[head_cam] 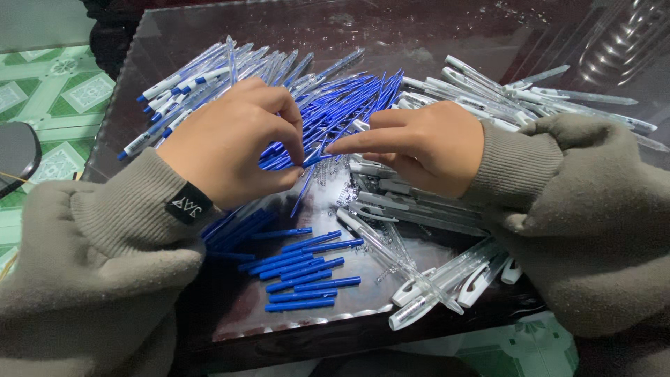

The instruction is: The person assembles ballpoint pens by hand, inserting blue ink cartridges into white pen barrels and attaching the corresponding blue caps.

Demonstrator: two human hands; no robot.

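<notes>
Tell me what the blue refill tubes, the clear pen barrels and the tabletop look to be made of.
Thin blue pen refill tubes: probably plastic, opaque with a slight sheen.
Clear pen barrels with white caps: likely hard transparent plastic; the table shows through them.
Dark glossy tabletop: glass or polished laminate, judging by the sharp reflections; which one is unclear.

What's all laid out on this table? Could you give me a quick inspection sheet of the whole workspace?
Surface: dark glossy table, mostly covered with pen parts.
Job's things: blue refills heaped at centre; short blue pieces near the front edge.
Clutter: clear pen barrels at front right; more clear barrels at the back; assembled pens at back left.
Hands: left hand and right hand meet fingertip to fingertip over the blue heap; what they pinch is too small to tell.
Cables: nothing seen.
Surroundings: green patterned floor tiles at left.
</notes>
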